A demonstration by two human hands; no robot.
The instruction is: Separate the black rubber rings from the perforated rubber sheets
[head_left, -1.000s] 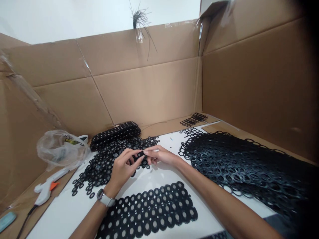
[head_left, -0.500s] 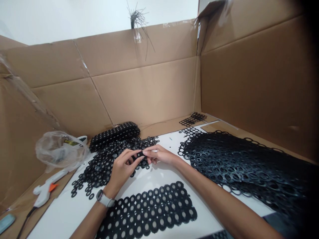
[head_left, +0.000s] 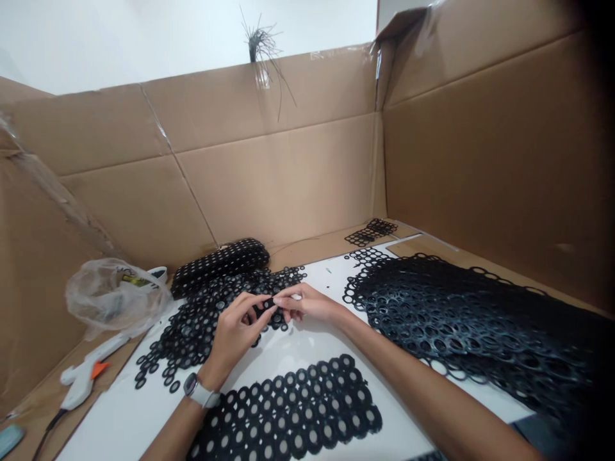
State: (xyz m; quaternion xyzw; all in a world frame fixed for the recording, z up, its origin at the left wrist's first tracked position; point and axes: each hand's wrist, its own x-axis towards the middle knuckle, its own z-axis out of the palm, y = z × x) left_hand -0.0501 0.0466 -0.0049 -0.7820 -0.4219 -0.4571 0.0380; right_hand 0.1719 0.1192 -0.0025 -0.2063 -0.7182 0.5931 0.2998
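Note:
Near the middle, my left hand (head_left: 239, 323), with a watch at the wrist, pinches a small black piece (head_left: 267, 303) between thumb and fingertips. My right hand (head_left: 302, 303) meets it from the right, its fingertips closed at the same piece. A small whitish item shows between the right fingers; what it is I cannot make out. Below both hands, a black panel of joined rings with pale centres (head_left: 293, 410) lies flat on the white board (head_left: 110, 416). A pile of loose black rings (head_left: 192, 326) spreads behind and left of my left hand.
A large heap of black ring mesh (head_left: 451, 320) covers the right side. At the left are a clear plastic bag (head_left: 113, 298), a white glue gun (head_left: 82, 378) and its cord. A rolled dotted black panel (head_left: 223, 262) lies at the back, below cardboard walls (head_left: 283, 173).
The view has shifted slightly. Both hands stay together at the small black piece, with only small finger movements.

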